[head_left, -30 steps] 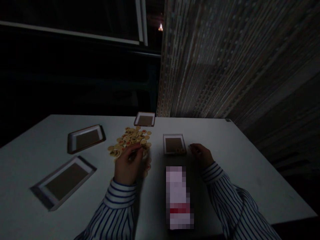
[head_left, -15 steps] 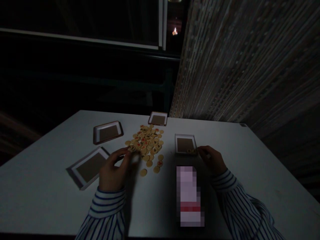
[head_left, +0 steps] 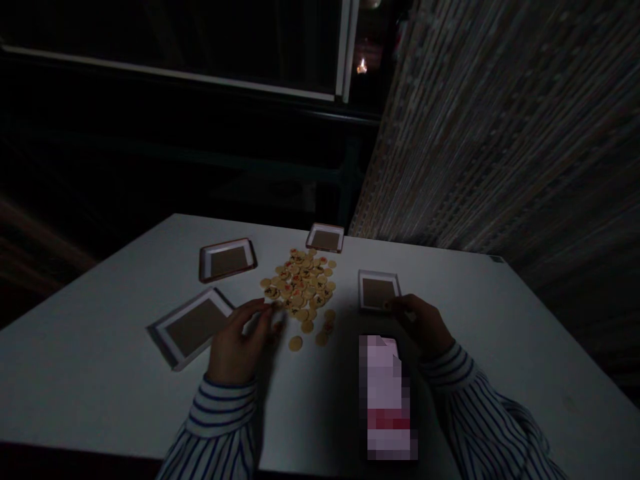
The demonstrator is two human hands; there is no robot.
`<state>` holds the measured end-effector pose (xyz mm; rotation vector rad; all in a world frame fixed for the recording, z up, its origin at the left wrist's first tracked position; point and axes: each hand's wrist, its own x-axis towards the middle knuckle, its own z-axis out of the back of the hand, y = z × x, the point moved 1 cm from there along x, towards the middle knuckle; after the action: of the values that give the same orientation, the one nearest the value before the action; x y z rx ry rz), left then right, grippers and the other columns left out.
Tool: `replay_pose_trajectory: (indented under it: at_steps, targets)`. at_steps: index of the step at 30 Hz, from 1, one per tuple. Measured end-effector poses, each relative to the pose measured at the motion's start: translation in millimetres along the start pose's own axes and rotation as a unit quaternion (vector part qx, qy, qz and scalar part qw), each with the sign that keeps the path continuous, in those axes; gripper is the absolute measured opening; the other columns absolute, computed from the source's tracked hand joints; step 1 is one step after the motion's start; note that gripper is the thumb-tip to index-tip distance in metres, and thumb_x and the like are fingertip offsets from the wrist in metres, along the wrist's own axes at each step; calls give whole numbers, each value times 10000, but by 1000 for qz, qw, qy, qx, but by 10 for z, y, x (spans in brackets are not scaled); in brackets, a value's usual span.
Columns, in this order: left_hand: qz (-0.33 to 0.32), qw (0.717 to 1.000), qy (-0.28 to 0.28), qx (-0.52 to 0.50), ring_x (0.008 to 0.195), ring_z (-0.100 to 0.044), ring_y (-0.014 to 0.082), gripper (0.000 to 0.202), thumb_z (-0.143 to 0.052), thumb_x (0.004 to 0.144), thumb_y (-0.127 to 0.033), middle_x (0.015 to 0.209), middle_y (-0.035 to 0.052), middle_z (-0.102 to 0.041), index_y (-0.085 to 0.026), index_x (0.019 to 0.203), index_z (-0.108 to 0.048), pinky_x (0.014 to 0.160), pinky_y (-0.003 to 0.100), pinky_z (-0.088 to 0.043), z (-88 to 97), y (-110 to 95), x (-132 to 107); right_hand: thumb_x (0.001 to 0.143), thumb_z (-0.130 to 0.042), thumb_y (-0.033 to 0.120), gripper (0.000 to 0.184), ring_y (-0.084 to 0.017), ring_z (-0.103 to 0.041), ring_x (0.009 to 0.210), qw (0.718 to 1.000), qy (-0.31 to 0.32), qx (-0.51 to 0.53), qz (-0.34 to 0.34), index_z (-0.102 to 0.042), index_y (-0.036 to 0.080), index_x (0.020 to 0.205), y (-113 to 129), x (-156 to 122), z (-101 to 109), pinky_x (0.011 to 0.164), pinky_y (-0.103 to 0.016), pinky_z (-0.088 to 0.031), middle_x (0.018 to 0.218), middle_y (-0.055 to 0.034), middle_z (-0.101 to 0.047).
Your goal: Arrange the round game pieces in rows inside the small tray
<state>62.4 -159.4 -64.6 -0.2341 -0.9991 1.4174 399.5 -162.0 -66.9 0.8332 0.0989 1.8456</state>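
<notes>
A heap of round tan game discs [head_left: 301, 285] with red and black marks lies in the middle of the white table [head_left: 100, 360]. My left hand [head_left: 239, 343] rests at the heap's near-left edge, fingers curled in a loose pinch; the dim light hides what they hold. My right hand [head_left: 421, 323] is curled at the near edge of a small shallow tray [head_left: 379, 291], its fingertips right at that edge. Both arms wear striped sleeves.
Three more shallow trays stand around the heap: near left [head_left: 193, 326], left [head_left: 227, 259] and far side [head_left: 325, 237]. A blurred-out upright object [head_left: 387, 397] stands between my forearms. A slatted blind hangs on the right. The room is very dark.
My left hand has drawn back from over the heap to its near-left edge. My right hand stays by the small tray. The view has shifted left.
</notes>
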Motion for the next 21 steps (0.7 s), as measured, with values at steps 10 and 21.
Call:
replay_pose_trajectory:
  at_steps: [10, 21]
  targets:
    - [-88, 995, 23, 43, 975, -588, 242, 334, -486, 791, -411, 1035, 120, -638, -147, 910, -651, 889, 409, -463, -70, -43, 51, 797, -500, 209, 147, -176, -619, 705, 997, 50, -55, 28, -630, 180, 861, 128, 243, -2, 617, -292, -499, 796, -78, -669]
    - [-132, 988, 56, 53, 1039, -540, 244, 254, -525, 780, -323, 1101, 105, -612, -161, 926, -655, 920, 417, -433, -431, -300, 322, 835, -474, 217, 177, -190, -605, 814, 996, 31, -56, 62, -625, 162, 910, 264, 676, 221, 730, -332, -488, 871, -86, -665]
